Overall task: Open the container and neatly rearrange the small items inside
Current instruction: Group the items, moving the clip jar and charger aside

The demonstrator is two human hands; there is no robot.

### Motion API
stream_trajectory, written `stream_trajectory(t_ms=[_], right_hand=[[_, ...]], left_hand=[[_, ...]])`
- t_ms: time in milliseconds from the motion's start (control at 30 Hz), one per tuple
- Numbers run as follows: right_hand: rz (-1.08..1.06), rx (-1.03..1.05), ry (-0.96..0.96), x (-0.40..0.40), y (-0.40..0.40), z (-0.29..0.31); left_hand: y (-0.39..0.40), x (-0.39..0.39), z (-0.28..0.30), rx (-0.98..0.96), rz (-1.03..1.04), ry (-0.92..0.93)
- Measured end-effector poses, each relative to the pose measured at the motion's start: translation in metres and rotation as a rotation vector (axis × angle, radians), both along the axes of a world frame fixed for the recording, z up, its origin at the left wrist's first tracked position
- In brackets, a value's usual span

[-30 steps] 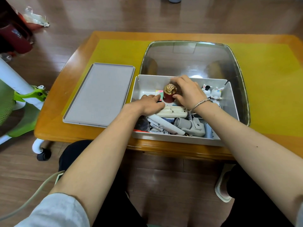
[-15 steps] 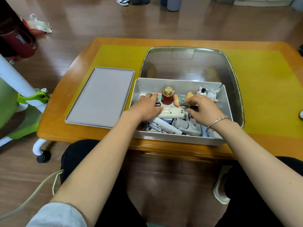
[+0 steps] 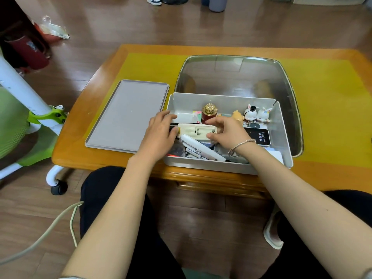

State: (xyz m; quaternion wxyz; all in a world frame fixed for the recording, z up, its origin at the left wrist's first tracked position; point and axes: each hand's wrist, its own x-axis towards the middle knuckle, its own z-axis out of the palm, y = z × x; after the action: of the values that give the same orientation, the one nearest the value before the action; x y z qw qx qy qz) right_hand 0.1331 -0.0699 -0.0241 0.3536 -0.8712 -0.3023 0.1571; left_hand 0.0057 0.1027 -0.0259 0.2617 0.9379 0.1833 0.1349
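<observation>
On the wooden table (image 3: 120, 164) at frame centre, your left hand (image 3: 159, 131) and right hand (image 3: 227, 131) are pinching the cream case (image 3: 196, 130) inside the open container (image 3: 283, 137)

**Both hands on the cream case**

We look down into the open grey container (image 3: 282, 137) at the near edge of the wooden table (image 3: 80, 150); its lid (image 3: 128, 115) lies flat just to the left. Our left hand (image 3: 159, 133) and right hand (image 3: 227, 133) pinch opposite ends of a cream case (image 3: 196, 131). Behind it stand a red bottle with a gold cap (image 3: 209, 113) and two rabbit figurines (image 3: 257, 114). A black WI-FI6 device (image 3: 259, 136) lies to the right, and a white pen-like tube (image 3: 201, 147) slants in front.
</observation>
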Motion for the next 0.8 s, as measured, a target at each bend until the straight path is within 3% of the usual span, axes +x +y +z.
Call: stream_trajectory(t_ms=[67, 167, 300, 400, 633, 800], right_hand=[[-0.026, 0.096, -0.049, -0.003, 0.0, 0.001], [0.012, 0.076, -0.275, -0.005, -0.005, 0.007], [0.25, -0.261, -0.22, -0.019, -0.002, 0.007], [0.318, -0.463, -0.288, -0.023, 0.007, 0.002], [0.049, -0.201, -0.419, -0.019, 0.018, -0.002], [-0.002, -0.025, -0.359, -0.004, 0.01, 0.007]], left_hand=[[0.003, -0.006, 0.002, 0.068, 0.021, -0.02], [0.008, -0.013, 0.003, 0.119, 0.031, 0.003], [0.007, -0.016, 0.0, -0.026, 0.037, -0.031], [0.003, -0.014, -0.004, -0.168, 0.059, 0.011], [0.001, -0.017, -0.011, -0.16, 0.053, 0.057], [0.0, -0.017, -0.012, -0.134, 0.059, 0.068]])
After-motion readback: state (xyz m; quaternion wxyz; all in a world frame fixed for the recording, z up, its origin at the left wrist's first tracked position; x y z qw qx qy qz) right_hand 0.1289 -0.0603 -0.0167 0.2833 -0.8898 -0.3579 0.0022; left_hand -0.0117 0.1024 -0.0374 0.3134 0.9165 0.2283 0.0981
